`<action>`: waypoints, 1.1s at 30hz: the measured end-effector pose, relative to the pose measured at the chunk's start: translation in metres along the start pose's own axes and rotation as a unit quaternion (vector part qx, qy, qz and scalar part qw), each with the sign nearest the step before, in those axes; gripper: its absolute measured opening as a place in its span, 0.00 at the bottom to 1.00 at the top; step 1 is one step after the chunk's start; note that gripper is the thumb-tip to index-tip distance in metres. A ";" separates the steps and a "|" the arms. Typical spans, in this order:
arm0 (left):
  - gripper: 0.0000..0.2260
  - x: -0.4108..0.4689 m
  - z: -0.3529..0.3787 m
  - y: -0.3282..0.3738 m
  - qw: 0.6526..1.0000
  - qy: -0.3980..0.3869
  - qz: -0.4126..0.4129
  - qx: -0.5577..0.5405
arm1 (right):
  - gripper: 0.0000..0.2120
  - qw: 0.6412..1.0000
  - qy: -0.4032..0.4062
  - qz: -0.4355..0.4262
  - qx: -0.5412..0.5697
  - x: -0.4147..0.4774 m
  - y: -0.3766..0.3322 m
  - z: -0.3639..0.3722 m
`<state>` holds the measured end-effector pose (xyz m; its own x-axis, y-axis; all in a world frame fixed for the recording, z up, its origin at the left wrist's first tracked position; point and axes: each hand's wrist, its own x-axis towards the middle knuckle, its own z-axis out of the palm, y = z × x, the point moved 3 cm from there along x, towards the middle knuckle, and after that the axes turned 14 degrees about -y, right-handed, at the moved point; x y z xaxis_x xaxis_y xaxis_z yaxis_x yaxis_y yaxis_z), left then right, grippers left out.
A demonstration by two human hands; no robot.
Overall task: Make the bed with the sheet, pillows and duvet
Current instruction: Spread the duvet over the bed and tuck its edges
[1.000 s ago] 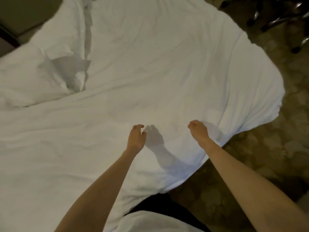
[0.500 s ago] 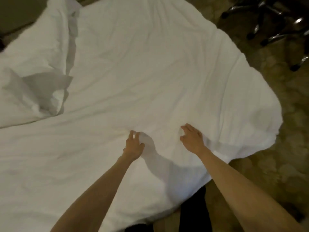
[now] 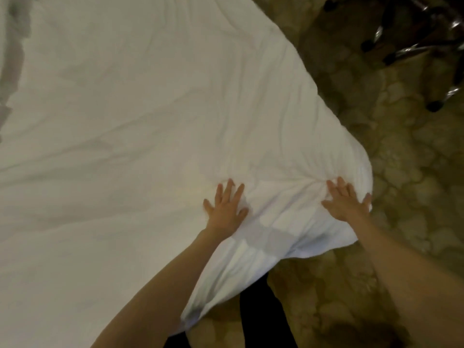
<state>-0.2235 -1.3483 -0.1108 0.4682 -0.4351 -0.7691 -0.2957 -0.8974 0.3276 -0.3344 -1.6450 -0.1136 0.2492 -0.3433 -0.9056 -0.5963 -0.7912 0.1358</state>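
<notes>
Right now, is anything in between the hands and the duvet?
No, nothing visible. The left hand and the right hand both lie flat on the duvet, fingers spread, near its corner. The chair legs stand apart from it on the carpet, off to the far right.

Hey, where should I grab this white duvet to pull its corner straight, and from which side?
Take the duvet by its rounded corner just beyond the right hand, coming from the carpet side. There the edge overhangs and bunches into creases, so a grip can probably curl under it. Where the left hand lies flat, the cloth offers no fold.
</notes>
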 end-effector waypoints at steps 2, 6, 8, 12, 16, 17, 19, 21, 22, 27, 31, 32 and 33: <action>0.32 0.009 0.006 0.027 0.999 -0.006 0.006 0.038 | 0.32 0.998 0.033 -0.002 0.055 0.008 0.017 -0.013; 0.37 0.017 0.017 0.052 0.996 -0.019 0.007 0.091 | 0.41 0.913 0.175 -0.034 0.366 0.023 -0.001 -0.061; 0.38 0.018 0.021 0.055 0.995 -0.017 -0.003 0.101 | 0.43 0.892 0.146 -0.030 0.426 0.039 -0.013 -0.077; 0.38 0.023 0.025 0.057 0.995 -0.001 -0.031 0.093 | 0.16 0.907 0.215 -0.017 0.362 0.058 0.001 -0.090; 0.36 0.020 0.019 0.069 0.996 0.016 -0.033 0.084 | 0.15 0.905 0.271 -0.075 0.320 0.047 0.043 -0.095; 0.36 0.020 0.019 0.073 0.996 0.018 -0.024 0.090 | 0.15 0.904 0.278 -0.082 0.314 0.040 0.054 -0.096; 0.38 0.017 0.016 0.085 0.992 0.040 0.008 0.117 | 0.08 0.897 0.297 -0.079 0.317 0.021 0.072 -0.098; 0.39 0.016 0.010 0.097 0.990 0.043 0.041 0.132 | 0.07 0.882 0.316 -0.067 0.344 0.010 0.081 -0.095; 0.37 0.016 0.006 0.101 0.988 0.034 0.054 0.144 | 0.09 0.876 0.323 -0.057 0.354 0.006 0.080 -0.092; 0.32 0.016 -0.020 0.086 0.989 0.023 0.050 0.136 | 0.19 0.936 0.233 0.035 0.262 0.014 0.059 -0.078; 0.29 0.027 -0.038 0.053 0.991 0.010 0.047 0.123 | 0.28 0.920 0.221 -0.029 0.323 0.017 0.005 -0.106; 0.29 0.030 -0.041 0.046 0.991 0.007 0.057 0.123 | 0.27 0.920 0.223 -0.051 0.317 0.019 -0.010 -0.114; 0.29 0.035 -0.043 0.039 0.990 0.008 0.066 0.122 | 0.27 0.919 0.227 -0.069 0.315 0.022 -0.024 -0.123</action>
<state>-0.1835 -1.4016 -0.1012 0.4247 -0.5508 -0.7185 -0.5473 -0.7884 0.2809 -0.2208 -1.6960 -0.0877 0.5632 -0.5497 -0.6169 -0.8227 -0.4423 -0.3571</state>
